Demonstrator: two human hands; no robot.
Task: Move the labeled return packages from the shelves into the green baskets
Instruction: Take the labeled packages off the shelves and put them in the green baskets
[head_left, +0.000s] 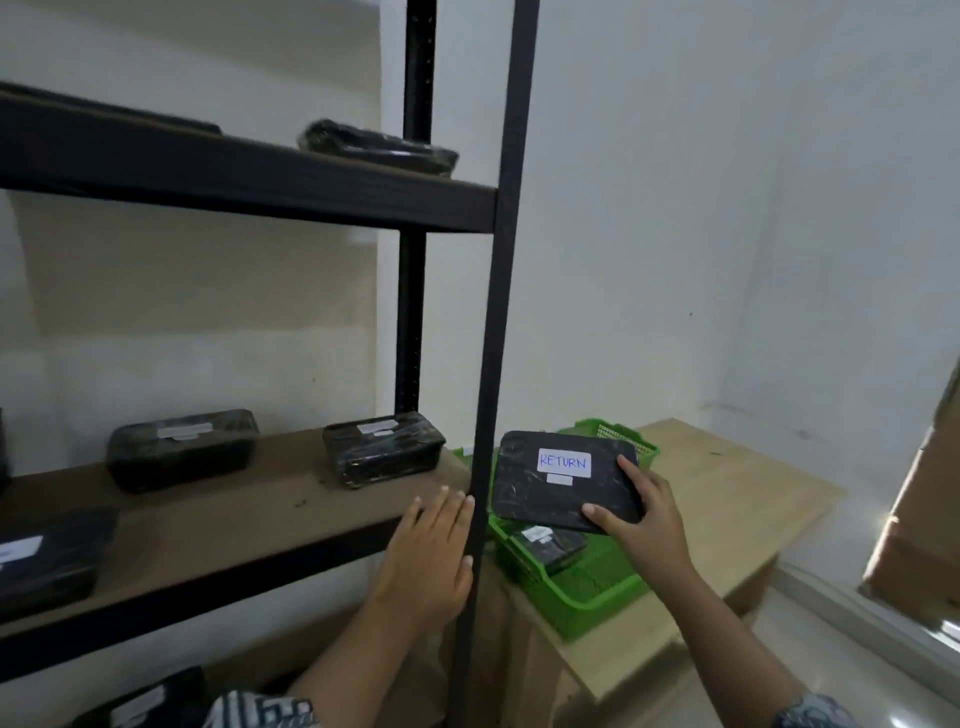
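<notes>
Package (563, 480) sits in the right grip (641, 525), clamped at its near right corner, just above the basket (597, 590); left grip (431, 545) flat, fingers apart, empty.

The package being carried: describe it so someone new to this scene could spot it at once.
Look right of the black shelf rack to the green basket on the wooden table. Just above it the right hand holds a flat black package, the only one whose white label plainly reads RETURN.
</notes>
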